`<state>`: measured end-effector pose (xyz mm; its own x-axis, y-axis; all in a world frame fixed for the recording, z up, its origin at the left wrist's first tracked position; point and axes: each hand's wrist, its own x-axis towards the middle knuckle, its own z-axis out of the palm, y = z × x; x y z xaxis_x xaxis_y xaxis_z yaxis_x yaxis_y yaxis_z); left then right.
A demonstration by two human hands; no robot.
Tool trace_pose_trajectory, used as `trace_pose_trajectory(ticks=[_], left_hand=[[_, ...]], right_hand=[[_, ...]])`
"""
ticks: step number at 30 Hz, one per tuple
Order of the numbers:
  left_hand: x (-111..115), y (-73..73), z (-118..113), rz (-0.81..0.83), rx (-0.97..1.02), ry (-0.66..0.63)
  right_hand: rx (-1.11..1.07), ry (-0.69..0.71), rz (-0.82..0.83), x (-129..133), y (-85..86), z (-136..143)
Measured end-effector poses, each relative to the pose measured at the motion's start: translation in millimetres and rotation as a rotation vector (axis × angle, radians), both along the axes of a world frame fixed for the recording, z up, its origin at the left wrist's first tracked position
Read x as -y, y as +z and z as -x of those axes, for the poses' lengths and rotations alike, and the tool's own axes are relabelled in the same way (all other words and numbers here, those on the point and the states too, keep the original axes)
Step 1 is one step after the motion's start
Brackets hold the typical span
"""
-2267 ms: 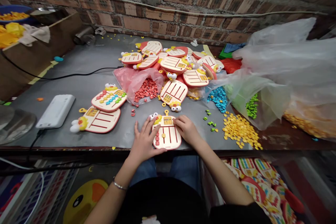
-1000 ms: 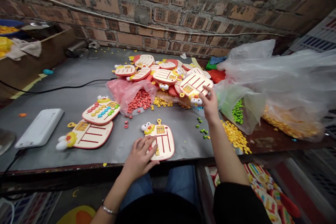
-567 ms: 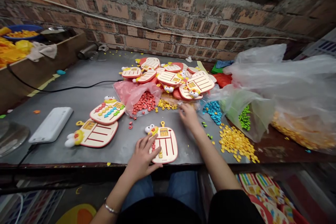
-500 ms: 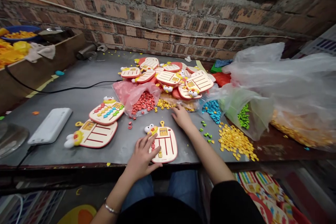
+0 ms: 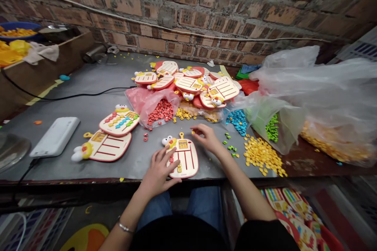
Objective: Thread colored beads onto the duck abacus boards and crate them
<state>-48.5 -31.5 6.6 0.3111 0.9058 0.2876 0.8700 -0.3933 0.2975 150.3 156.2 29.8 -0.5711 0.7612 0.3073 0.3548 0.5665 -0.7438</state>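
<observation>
A cream toy board (image 5: 188, 162) with a red edge, slots and a bug-eyed yellow duck-like head lies at the table's front. My left hand (image 5: 159, 168) rests over its left side, fingers spread, beside red and yellow beads in the slots. Above the board's upper right corner, my right hand (image 5: 206, 139) pinches a small yellow bead (image 5: 193, 132) between thumb and finger. Behind it are loose yellow beads (image 5: 184, 114) and a pink bag of red beads (image 5: 161, 111).
More toy boards (image 5: 188, 84) are heaped at the back. Two boards (image 5: 110, 147) overlap at left, near a white power bank (image 5: 55, 137). Blue beads (image 5: 237, 121), green beads (image 5: 272, 128) and a yellow bead pile (image 5: 262, 155) lie to the right, beside large plastic bags (image 5: 330, 94).
My right hand has drawn back from the yellow beads toward the board and now has a yellow bead in its fingertips. My left hand stays on the board.
</observation>
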Motion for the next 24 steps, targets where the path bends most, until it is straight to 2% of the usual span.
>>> trace_pose_trajectory(ticks=[3,6,11,18,24], left_hand=[[0,0.6,1,0.002,0.004,-0.001],[-1,1.6,0,0.007,0.020,0.007],[-2,3.3,-2,0.032,0.050,0.047],[-4,-0.2,0,0.061,0.079,0.072],[-4,-1.3,2,0.112,0.127,0.057]], right_hand=[[0.090,0.104,-0.003,20,4.5,0],[0.145,0.166,-0.041,29,-3.1,4],[0.176,0.039,-0.145,38,-18.5,4],[0.099,0.150,-0.015,58,-16.0,-10],[0.013,0.159,0.057,64,-19.6,16]])
